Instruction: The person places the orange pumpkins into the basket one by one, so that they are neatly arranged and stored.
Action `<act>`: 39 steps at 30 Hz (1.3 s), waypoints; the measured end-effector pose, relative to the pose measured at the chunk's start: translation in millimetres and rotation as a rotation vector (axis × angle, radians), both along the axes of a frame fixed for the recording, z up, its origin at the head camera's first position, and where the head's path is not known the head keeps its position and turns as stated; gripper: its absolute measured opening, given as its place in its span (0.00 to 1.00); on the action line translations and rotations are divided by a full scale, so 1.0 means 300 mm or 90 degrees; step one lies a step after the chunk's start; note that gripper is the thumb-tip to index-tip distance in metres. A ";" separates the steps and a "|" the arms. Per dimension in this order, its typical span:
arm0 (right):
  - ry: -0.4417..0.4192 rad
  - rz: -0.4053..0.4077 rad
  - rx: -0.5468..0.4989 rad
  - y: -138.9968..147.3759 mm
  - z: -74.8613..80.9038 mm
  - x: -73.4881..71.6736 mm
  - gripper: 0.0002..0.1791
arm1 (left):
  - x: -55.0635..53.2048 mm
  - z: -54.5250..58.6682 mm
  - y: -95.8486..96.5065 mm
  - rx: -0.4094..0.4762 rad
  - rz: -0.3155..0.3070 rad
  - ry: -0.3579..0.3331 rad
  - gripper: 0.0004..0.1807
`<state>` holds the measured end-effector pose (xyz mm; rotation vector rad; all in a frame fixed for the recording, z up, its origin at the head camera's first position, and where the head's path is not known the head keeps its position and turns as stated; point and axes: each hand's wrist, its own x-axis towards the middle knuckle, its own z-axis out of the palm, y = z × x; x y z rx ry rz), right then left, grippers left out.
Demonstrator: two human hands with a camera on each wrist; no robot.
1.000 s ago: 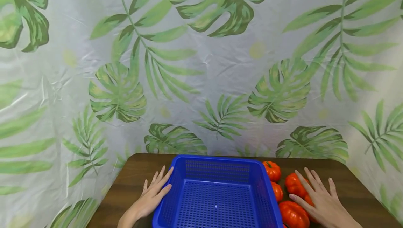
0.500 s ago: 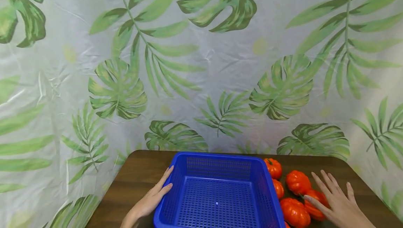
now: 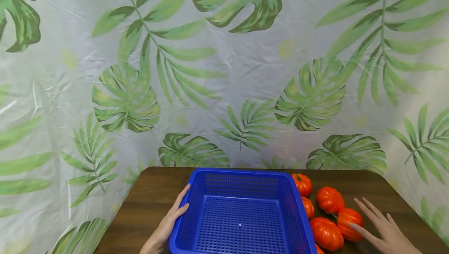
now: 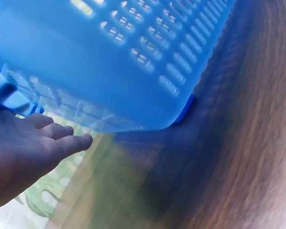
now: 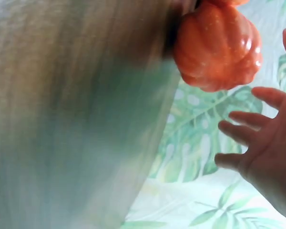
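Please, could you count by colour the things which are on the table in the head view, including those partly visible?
Blue: 1 (basket)
Orange-red: 6 (ribbed pumpkin-like items, one barely showing at the bottom edge)
Total: 7

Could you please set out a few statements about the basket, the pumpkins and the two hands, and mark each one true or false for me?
1. The blue basket stands on the wooden table. True.
2. The left hand is at the basket's right side. False: it is at the basket's left side.
3. Several orange-red pumpkins lie on the table to the right of the basket. True.
4. The right hand grips a pumpkin. False: its fingers are spread beside the pumpkins and grip none.
5. The backdrop behind the table is printed with green leaves. True.
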<state>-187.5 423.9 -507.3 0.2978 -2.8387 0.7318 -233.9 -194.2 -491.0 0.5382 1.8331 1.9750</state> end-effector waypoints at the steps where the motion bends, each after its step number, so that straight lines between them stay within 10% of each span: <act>1: 0.002 0.006 -0.011 0.002 -0.006 0.000 0.43 | 0.003 0.000 0.001 0.004 0.006 -0.004 0.35; 28: 0.084 -0.054 -0.016 -0.030 0.001 0.002 0.33 | 0.016 0.004 0.000 0.029 0.018 -0.046 0.33; 39: -0.019 -0.074 0.027 0.001 0.037 0.013 0.32 | 0.017 0.003 0.004 0.018 0.023 -0.040 0.33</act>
